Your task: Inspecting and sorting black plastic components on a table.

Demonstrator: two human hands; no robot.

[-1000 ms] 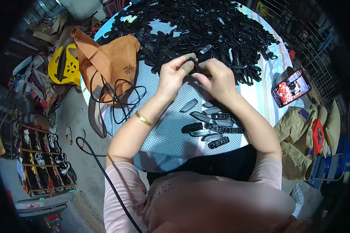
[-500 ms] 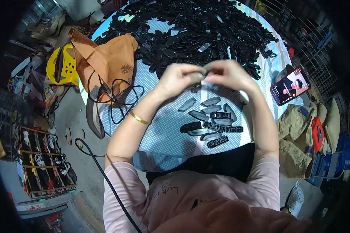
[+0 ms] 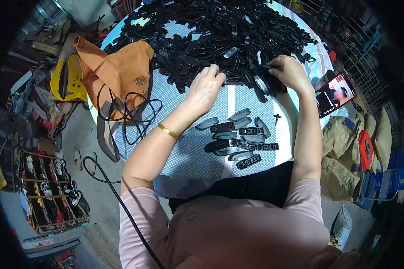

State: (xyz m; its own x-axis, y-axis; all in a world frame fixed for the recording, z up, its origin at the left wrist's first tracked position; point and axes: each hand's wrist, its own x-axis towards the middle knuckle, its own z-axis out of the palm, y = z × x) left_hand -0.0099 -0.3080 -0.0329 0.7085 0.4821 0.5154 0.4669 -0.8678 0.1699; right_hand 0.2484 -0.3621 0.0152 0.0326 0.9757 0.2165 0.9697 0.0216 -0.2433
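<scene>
A wide heap of small black plastic parts covers the far half of the table. My left hand rests at the heap's near edge, its fingers curled down; whatever is between the fingertips is hidden. At the heap's right side, my right hand pinches a slim dark plastic part. Nearer me lies a loose group of grey curved pieces and black slotted parts. Beside them on the right sits a tiny black piece.
An orange-brown cloth bag and a coiled black cable lie at the table's left edge, by a yellow plastic chair. A phone with a lit screen stands at the right edge. Brown sacks are piled below it.
My hands, together over the table before, have parted: the left moved slightly left, the right went up and right to the heap. Another black slotted part now lies in the near group.
</scene>
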